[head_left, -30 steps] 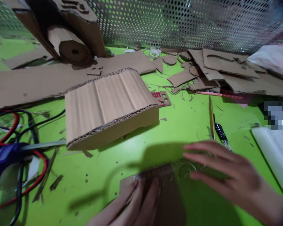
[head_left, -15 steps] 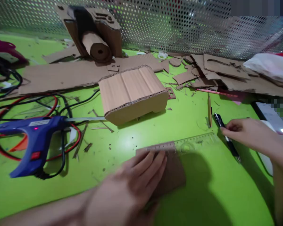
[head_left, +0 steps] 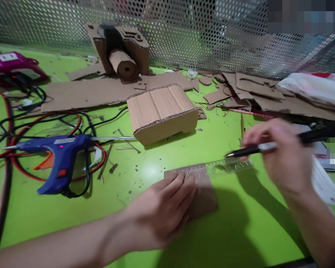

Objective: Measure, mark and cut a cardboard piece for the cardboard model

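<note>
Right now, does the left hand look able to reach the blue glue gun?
Probably yes, once it is free: the left hand holds the ruler down on the cardboard piece. Only small scraps and a black cable seem between it and the glue gun.

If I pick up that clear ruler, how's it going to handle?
The ruler will probably feel light, since it looks thin and see-through. It may flex a little, being long and narrow. Lying flat, it's unlikely to roll.
</note>
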The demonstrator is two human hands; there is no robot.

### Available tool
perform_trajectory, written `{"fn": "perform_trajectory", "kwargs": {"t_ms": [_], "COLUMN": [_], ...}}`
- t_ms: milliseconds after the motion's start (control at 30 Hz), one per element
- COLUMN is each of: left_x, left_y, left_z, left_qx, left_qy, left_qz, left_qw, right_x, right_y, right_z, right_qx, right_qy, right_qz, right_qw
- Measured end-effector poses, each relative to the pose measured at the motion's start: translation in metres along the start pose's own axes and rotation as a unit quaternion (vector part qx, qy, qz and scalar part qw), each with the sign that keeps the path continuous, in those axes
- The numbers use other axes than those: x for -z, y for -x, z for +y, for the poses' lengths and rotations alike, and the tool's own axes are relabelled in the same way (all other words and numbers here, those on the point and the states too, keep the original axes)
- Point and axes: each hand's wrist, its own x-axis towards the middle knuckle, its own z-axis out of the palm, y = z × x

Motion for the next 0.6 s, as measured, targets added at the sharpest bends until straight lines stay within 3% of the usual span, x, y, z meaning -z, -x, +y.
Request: {"fn": "perform_trajectory", "kwargs": {"t_ms": [100, 167, 367, 500, 600], "left_x": [-0.005, -0.006, -0.002, -0.006, -0.011], "left_y": [0.006, 0.009, 0.007, 0.010, 0.013], "left_z": [0.004, 0.008, 0.013, 0.008, 0.009], "left_qx": [-0.008, 0.005, 0.057, 0.019, 0.007], "left_qy": [-0.015, -0.021, -0.035, -0.081, -0.118], "left_qz": [0.031, 0.035, -0.022, -0.010, -0.046], "left_qw": [0.999, 0.999, 0.997, 0.996, 0.992], "right_x": [-0.041, -0.062, -0.084, -0.088, -0.091], "right_y": [0.007, 0.010, 0.013, 0.011, 0.011], "right_z": [-0.005, -0.004, 0.000, 0.000, 0.002], "right_qx": [-0.053, -0.073, -0.125, -0.147, -0.126], "right_qy": [-0.060, -0.078, -0.107, -0.117, -0.087], "right_qz": [-0.152, -0.194, -0.208, -0.207, -0.170], "right_qw": [0.985, 0.975, 0.964, 0.960, 0.973]}}
